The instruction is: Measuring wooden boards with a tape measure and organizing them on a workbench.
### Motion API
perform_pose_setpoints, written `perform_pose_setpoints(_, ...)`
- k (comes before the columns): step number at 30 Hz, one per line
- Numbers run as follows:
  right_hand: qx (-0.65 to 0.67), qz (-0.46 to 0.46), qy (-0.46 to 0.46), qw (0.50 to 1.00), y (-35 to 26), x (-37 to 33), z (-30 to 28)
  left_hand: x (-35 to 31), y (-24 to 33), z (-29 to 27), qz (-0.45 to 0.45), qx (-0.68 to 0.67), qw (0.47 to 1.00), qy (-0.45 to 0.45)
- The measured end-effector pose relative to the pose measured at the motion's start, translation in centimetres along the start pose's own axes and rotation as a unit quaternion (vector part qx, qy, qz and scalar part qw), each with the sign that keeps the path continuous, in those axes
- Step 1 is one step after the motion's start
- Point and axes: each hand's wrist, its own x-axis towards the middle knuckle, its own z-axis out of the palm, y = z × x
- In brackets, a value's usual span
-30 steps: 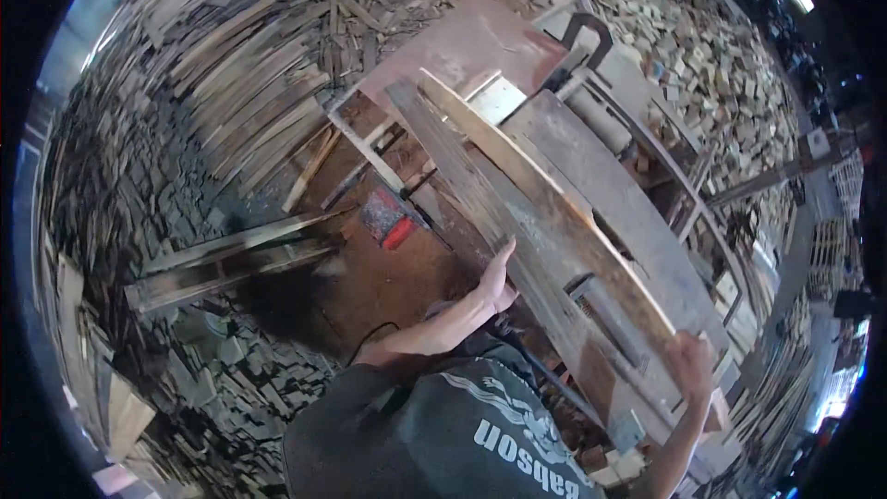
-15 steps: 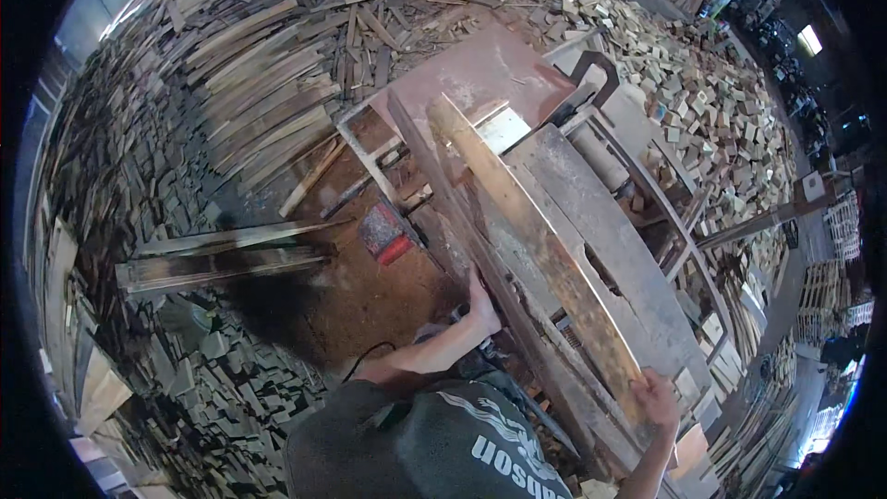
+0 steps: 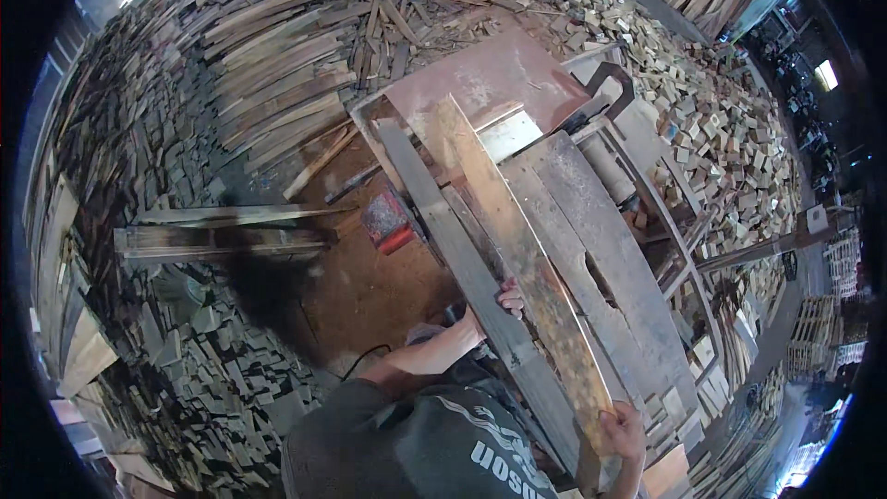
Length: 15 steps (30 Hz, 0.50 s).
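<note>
A long grey-brown plank (image 3: 442, 231) lies lengthwise along the left side of the work table, its broad face turned up. My left hand (image 3: 510, 298) is closed around it from below, fingertips curling over its right edge. To the right runs a lighter, stained plank (image 3: 527, 254) with a pale right edge. At the near end of that lighter plank, my right hand (image 3: 626, 430) grips its right edge, the thumb hidden. The metal work table (image 3: 601, 212) has a long dark slot (image 3: 601, 279) to the right of both planks.
A red, dust-covered box-like part (image 3: 390, 224) juts from the table's left side. A reddish board (image 3: 490, 74) covers the far end. Stacked boards (image 3: 277, 65) lie at far left, cut wood blocks (image 3: 721, 148) at right, and scrap pieces (image 3: 231, 351) at near left.
The grey-brown plank has rolled so its broad face shows, with my left fingers now over its right edge. My right hand and the lighter plank's near end have shifted left and nearer.
</note>
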Motion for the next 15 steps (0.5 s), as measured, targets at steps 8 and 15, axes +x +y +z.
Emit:
perform_pose_setpoints(8,0.001,0.027,-0.029,0.999,1.2,-0.2,-0.9,-1.0,0.5,-2.2,-0.001,-0.007,1.0,0.025)
perform_pose_setpoints(15,0.02,0.026,-0.079,0.996,-0.4,1.1,1.9,-2.8,-0.3,-0.5,0.083,0.14,0.985,0.051)
